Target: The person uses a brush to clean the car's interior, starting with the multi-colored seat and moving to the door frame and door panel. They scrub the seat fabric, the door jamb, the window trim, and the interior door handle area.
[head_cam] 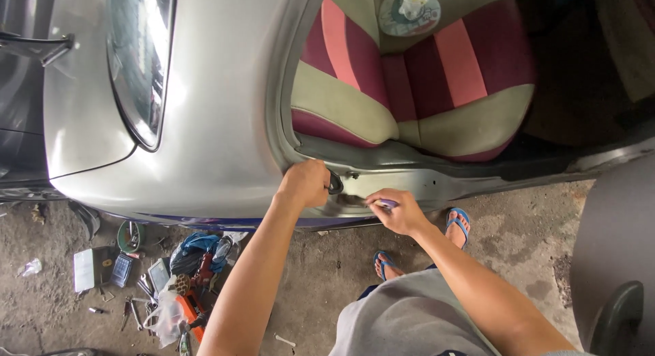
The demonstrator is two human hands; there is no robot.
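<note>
Your L hand (305, 183) is fisted tight round a dark tool (335, 184) pressed to the silver car's door sill (409, 178). R hand (401, 211) curled, pinching a small purple-tipped item (386, 204) against the sill beside it. Concrete floor (327, 267), 1 striped seat (423, 76) above, tool pile (170, 288) lower left, 2 blue flip-flops (458, 223).

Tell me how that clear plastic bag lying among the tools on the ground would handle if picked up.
The plastic bag looks thin and crumpled, so probably floppy and light. It lies among hand tools, so it might snag. Whether it holds anything cannot be told.
</note>
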